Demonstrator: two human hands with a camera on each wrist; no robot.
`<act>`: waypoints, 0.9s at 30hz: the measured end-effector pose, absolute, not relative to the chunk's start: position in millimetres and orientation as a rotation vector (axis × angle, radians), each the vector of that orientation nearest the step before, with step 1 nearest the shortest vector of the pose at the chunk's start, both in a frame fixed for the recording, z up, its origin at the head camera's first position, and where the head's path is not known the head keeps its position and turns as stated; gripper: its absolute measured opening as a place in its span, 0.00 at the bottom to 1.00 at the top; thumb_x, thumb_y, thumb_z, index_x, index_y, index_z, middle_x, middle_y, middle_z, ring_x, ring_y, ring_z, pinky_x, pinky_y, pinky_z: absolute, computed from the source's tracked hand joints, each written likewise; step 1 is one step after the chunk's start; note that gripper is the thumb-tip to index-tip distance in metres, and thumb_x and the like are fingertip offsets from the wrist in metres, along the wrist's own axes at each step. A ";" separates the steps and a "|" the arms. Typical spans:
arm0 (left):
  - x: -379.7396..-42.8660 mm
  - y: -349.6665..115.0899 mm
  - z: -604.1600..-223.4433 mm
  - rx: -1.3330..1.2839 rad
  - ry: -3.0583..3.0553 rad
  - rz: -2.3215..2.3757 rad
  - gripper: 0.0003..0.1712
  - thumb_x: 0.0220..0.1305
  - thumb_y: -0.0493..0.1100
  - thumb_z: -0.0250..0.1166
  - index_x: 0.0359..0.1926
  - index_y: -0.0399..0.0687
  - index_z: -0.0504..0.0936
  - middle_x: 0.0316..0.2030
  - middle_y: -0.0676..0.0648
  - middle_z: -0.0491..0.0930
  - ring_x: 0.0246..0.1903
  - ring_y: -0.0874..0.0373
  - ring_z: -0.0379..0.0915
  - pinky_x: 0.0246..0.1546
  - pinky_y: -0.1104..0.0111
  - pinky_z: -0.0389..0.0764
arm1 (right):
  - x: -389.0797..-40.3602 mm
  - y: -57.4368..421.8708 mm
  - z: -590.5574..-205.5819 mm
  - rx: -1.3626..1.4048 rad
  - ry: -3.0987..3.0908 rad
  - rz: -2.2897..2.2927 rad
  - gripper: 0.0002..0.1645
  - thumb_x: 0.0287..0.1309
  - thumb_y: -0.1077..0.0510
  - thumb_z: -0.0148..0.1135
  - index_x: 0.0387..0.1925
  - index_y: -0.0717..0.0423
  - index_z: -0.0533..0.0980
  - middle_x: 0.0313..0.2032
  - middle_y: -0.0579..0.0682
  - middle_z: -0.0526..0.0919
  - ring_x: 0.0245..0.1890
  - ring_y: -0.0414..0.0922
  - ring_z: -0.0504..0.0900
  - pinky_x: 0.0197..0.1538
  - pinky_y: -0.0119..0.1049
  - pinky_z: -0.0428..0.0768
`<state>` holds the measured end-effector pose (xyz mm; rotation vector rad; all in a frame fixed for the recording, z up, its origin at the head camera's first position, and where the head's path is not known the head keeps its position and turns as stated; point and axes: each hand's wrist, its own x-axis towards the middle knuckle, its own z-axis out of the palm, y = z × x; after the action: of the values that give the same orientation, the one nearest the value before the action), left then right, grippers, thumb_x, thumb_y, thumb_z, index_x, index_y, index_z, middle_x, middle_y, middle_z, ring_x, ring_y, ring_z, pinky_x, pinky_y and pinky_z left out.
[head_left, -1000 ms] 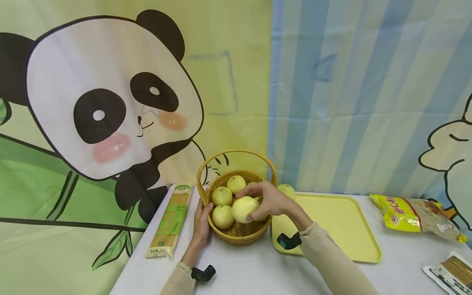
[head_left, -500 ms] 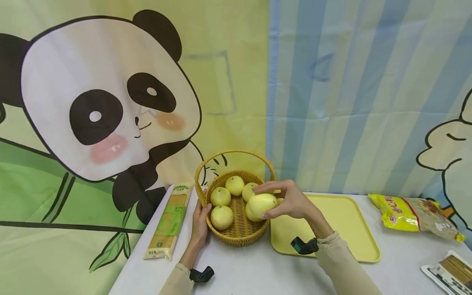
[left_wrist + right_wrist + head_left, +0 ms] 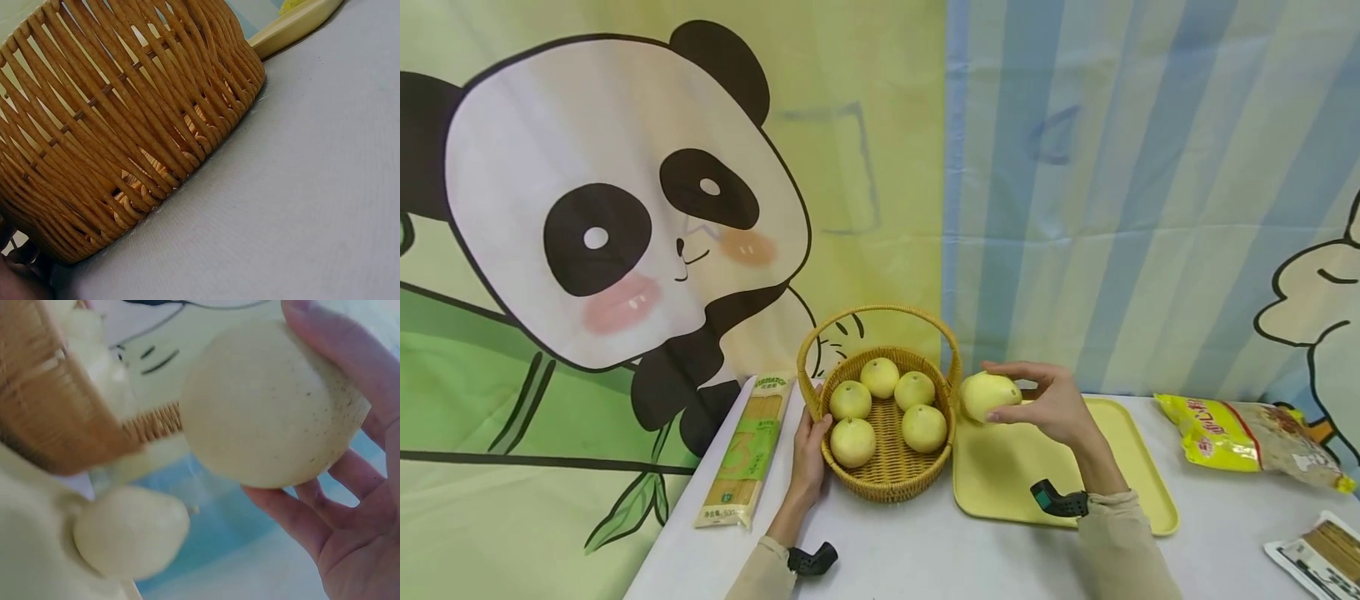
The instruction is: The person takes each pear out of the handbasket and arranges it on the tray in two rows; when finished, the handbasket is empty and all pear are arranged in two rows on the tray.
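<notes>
A round wicker basket [image 3: 887,487] with a tall arched handle holds several pale yellow-green pears [image 3: 853,442]. My left hand [image 3: 810,454] holds the basket at its left side, thumb at the rim; in the left wrist view the woven wall [image 3: 125,119] fills the upper left. My right hand [image 3: 1052,407] grips a pear [image 3: 985,397] between thumb and fingers, just right of the basket over the back left of the yellow tray [image 3: 1075,492]. In the right wrist view this speckled pear [image 3: 269,406] is close up, and a second pear [image 3: 131,531] with a short stem lies on the tray.
A pack of noodles [image 3: 748,454] lies left of the basket. Toward the right are a yellow and clear food bag [image 3: 1247,437] and a flat white packet [image 3: 1322,554] at the edge of view. A printed curtain [image 3: 1037,208] hangs behind the white table [image 3: 917,554].
My right hand has carried the pear from over the basket rightward to above the tray, uncovering the pears inside. My left hand has stayed on the basket.
</notes>
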<state>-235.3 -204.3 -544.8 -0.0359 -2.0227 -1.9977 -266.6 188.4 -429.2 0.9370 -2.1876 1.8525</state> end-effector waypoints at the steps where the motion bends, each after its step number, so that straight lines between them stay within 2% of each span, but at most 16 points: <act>1: -235.2 -203.8 -545.3 -0.030 -2.029 -1.993 0.35 0.83 0.45 0.50 0.85 0.53 0.55 0.83 0.51 0.57 0.83 0.53 0.48 0.84 0.52 0.48 | -267.3 192.5 -430.2 0.912 -2.193 1.846 0.35 0.46 0.73 0.82 0.59 0.69 0.83 0.59 0.50 0.89 0.55 0.36 0.87 0.46 0.36 0.91; 7: -235.5 -204.4 -545.2 -0.021 -2.037 -1.980 0.35 0.83 0.44 0.48 0.85 0.53 0.55 0.83 0.51 0.57 0.83 0.53 0.48 0.84 0.52 0.47 | -274.3 211.6 -436.4 0.733 -2.289 1.825 0.34 0.55 0.66 0.81 0.64 0.64 0.81 0.63 0.45 0.86 0.55 0.32 0.87 0.45 0.34 0.90; 9: -235.7 -204.3 -543.9 -0.026 -2.036 -1.981 0.35 0.83 0.44 0.48 0.85 0.52 0.55 0.83 0.52 0.57 0.83 0.54 0.48 0.84 0.52 0.47 | -277.3 216.9 -440.4 0.640 -2.344 1.787 0.34 0.56 0.61 0.81 0.64 0.61 0.82 0.63 0.44 0.86 0.54 0.34 0.87 0.45 0.34 0.90; 11: -235.7 -204.0 -542.7 -0.027 -2.036 -1.979 0.35 0.83 0.44 0.49 0.85 0.51 0.55 0.83 0.52 0.57 0.83 0.54 0.48 0.84 0.52 0.47 | -280.1 222.4 -446.1 0.542 -2.410 1.709 0.34 0.57 0.56 0.82 0.65 0.57 0.83 0.64 0.46 0.85 0.59 0.38 0.85 0.50 0.35 0.88; 12: -235.7 -203.6 -542.1 -0.030 -2.035 -1.981 0.35 0.83 0.44 0.49 0.85 0.50 0.55 0.83 0.52 0.57 0.83 0.54 0.48 0.84 0.52 0.47 | -281.5 225.1 -449.5 0.498 -2.440 1.672 0.34 0.57 0.53 0.82 0.65 0.56 0.83 0.65 0.49 0.85 0.62 0.41 0.83 0.53 0.38 0.87; 16: -235.8 -203.0 -541.5 -0.025 -2.040 -1.988 0.35 0.83 0.44 0.49 0.85 0.53 0.55 0.83 0.51 0.57 0.83 0.54 0.47 0.84 0.53 0.47 | -288.0 233.2 -462.9 0.385 -2.510 1.607 0.36 0.58 0.47 0.81 0.65 0.55 0.82 0.67 0.59 0.82 0.72 0.59 0.74 0.68 0.60 0.77; 19: -237.4 -203.7 -541.8 -0.024 -2.036 -1.988 0.34 0.83 0.44 0.49 0.85 0.57 0.56 0.83 0.52 0.57 0.83 0.54 0.47 0.84 0.54 0.47 | -294.8 236.0 -473.2 0.357 -2.521 1.623 0.38 0.57 0.44 0.81 0.65 0.56 0.82 0.67 0.62 0.81 0.74 0.65 0.71 0.71 0.71 0.69; 24: -238.6 -204.6 -542.9 -0.023 -2.034 -1.992 0.34 0.83 0.46 0.49 0.85 0.60 0.57 0.83 0.53 0.57 0.83 0.55 0.48 0.84 0.54 0.47 | -304.1 236.1 -488.5 0.324 -2.568 1.581 0.39 0.54 0.39 0.82 0.64 0.52 0.84 0.64 0.57 0.84 0.72 0.63 0.73 0.70 0.66 0.73; 27: -237.8 -204.3 -543.7 -0.020 -2.034 -2.000 0.34 0.83 0.46 0.49 0.85 0.58 0.56 0.83 0.52 0.56 0.83 0.54 0.47 0.85 0.53 0.47 | -305.5 234.9 -493.7 0.317 -2.587 1.546 0.38 0.54 0.38 0.81 0.62 0.51 0.85 0.62 0.55 0.86 0.72 0.62 0.75 0.67 0.57 0.79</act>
<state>-237.8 -204.3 -543.7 -0.0198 -2.0340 -2.0005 -305.5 234.9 -493.7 0.3167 -2.5873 1.5456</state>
